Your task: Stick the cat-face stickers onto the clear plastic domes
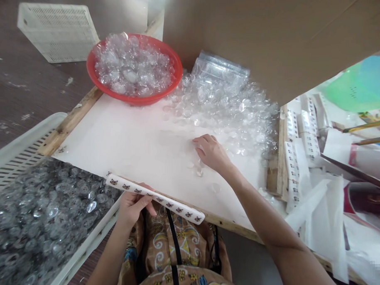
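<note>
My left hand (pixel 136 204) holds a long white strip (pixel 156 197) printed with a row of small animal-face stickers, at the front edge of the white board (pixel 130 136). Over the board, my right hand (pixel 211 152) has its fingers curled together, and whatever they may hold is too small to make out. A few clear discs (pixel 199 170) lie just below that hand. Behind and to its right spreads a heap of clear plastic discs (pixel 235 112).
A red basin (pixel 138 100) of clear pieces stands at the back left. At the lower left, a white crate (pixel 60 118) holds many discs. Sticker strips (pixel 292 172) lie at the right beyond a wooden edge. Cardboard (pixel 251 32) rises behind.
</note>
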Demonstrator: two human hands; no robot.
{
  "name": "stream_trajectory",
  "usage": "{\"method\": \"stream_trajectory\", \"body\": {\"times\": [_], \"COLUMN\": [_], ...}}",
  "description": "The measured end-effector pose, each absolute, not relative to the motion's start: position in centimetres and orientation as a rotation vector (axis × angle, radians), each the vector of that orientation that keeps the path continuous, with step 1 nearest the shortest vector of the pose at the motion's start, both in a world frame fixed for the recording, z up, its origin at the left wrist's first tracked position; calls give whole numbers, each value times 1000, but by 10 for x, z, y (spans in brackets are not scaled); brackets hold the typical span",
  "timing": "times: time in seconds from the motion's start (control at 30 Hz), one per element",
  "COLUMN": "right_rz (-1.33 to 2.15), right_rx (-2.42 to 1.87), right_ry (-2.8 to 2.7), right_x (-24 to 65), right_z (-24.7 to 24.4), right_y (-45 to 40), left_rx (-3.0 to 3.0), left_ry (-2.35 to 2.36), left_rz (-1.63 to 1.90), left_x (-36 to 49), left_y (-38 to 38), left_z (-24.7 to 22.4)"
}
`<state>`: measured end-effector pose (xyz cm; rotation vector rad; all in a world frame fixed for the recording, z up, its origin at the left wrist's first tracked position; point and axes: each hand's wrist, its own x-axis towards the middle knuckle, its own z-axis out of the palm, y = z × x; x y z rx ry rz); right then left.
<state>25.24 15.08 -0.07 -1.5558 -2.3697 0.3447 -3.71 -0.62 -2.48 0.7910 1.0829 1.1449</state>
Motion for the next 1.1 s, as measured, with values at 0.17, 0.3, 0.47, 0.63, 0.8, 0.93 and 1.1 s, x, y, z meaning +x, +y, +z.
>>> {"method": "stream_trajectory", "body": {"times": [0.17, 0.3, 0.47, 0.63, 0.8, 0.93, 1.1], "right_rz": [345, 390, 640, 740, 684, 569, 436], "right_rx": [-1541, -1569, -1598, -1626, -1638, -1673, -1573], "right_ry": [-2392, -2381, -2276, -2182, -2228, -2259, -2332], "right_x": [253, 258, 261, 264, 281, 295, 294], "right_z": [4, 5, 11, 16, 11, 9, 10], "right_y": [147, 145, 146, 149, 142, 134, 119], "left_rx": [773, 758, 777, 761, 754, 783, 804], "left_ry": [1077, 1073, 1052, 1022, 980, 983, 967], "left_rz": [1163, 1159, 1146, 1164, 1173, 1191, 1218], "left_x": [-36, -36, -38, -39, -39, -39, -39], "left_y": [-7, -7, -7, -9, -9, -8, -7], "left_z": [-25, -25, -25, -29, -31, -32, -32]}}
